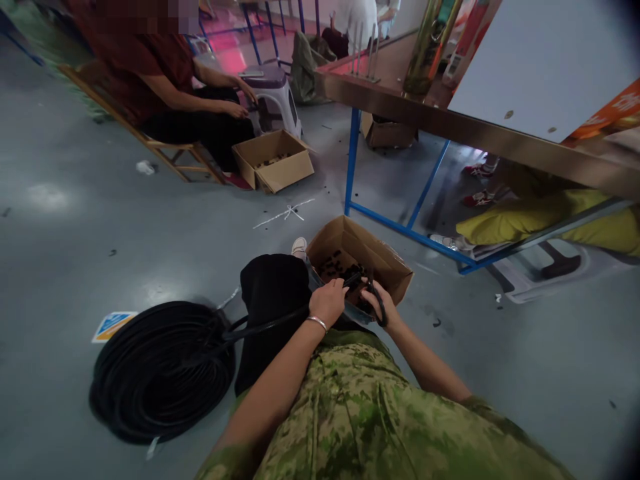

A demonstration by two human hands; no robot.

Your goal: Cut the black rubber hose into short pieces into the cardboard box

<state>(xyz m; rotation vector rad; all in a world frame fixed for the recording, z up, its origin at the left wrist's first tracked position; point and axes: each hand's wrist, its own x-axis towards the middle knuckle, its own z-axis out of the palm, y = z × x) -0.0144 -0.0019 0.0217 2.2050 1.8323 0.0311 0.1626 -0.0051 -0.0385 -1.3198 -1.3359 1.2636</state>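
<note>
Out to the left of the grip, a big coil of black tubing [163, 370] lies flat on the grey floor, and 1 strand runs up from it across the dark-trousered knee to the person's left hand [327, 301]. That hand is curled closed around the strand, pinching it near its free end, which pokes out just past the fingers. Just to the right, almost touching, the right hand [376, 301] is closed through the black handles of a pair of scissors [371, 293], the blades meeting the tubing's tip; whether they are biting yet I cannot tell. Directly beyond both hands sits an open cardboard box [387, 263] with a scatter of short black pieces [340, 267] covering only part of its bottom. Judging by that thin layer against the fat coil, most of the cutting looks left to do. Farther off, another person sits over a second cardboard box [274, 160].
</note>
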